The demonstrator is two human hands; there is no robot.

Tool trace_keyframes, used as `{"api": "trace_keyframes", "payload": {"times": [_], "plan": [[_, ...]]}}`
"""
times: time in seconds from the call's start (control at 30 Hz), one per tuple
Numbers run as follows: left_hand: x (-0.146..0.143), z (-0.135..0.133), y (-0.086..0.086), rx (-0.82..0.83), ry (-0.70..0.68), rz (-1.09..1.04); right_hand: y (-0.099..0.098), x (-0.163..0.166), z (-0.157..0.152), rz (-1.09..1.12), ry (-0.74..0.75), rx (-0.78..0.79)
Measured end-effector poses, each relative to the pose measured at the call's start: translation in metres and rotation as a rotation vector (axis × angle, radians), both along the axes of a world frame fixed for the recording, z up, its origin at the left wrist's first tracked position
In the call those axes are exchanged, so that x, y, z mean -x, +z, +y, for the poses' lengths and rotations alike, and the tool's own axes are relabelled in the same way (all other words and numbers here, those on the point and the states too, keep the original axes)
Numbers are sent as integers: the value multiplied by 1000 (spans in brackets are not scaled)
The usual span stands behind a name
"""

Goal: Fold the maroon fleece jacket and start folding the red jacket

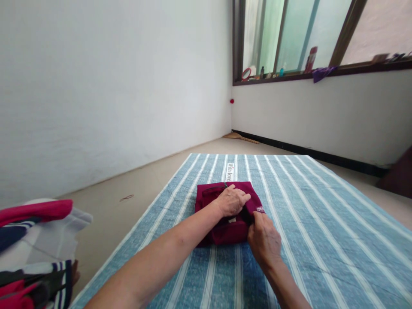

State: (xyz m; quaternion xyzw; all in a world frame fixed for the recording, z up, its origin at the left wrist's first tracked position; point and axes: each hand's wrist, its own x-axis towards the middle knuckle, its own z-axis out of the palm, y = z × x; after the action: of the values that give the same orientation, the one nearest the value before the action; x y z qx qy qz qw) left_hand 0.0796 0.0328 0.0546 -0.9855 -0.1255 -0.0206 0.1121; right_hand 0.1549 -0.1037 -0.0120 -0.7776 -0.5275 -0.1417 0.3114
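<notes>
A maroon garment [214, 195], folded into a small square, lies in the middle of a blue and white striped sheet [309, 223]. My left hand [231, 200] rests on top of it with the fingers curled and pressed down on the cloth. Close beside it, my right hand [264, 240] pinches the garment's near right edge, by a small white label. Part of the fold is hidden under both hands.
A heap of clothes [32, 249] in red, white and dark stripes sits at the left on the bare floor [106, 210]. White walls close the room, and a window sill [289, 73] at the back right carries small bottles and a purple cloth.
</notes>
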Motion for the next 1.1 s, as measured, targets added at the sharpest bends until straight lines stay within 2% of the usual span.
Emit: {"api": "trace_keyframes", "payload": {"times": [0.5, 0.67, 0.8, 0.9, 0.97, 1.1], "plan": [[-4, -3, -5, 40, 48, -12, 3, -3, -7, -9, 83, 0], [0, -13, 10, 23, 41, -77, 7, -3, -16, -22, 121, -69], [30, -36, 38, 48, 64, -113, 13, 0, -33, -74, 299, -251], [67, -61, 50, 106, 114, -67, 17, 5, -43, -79, 413, -256], [91, -75, 49, 133, 141, -18, 17, 11, -46, -80, 450, -247], [117, -91, 30, 129, 202, 57, 12, 22, -42, -92, 455, -177]]}}
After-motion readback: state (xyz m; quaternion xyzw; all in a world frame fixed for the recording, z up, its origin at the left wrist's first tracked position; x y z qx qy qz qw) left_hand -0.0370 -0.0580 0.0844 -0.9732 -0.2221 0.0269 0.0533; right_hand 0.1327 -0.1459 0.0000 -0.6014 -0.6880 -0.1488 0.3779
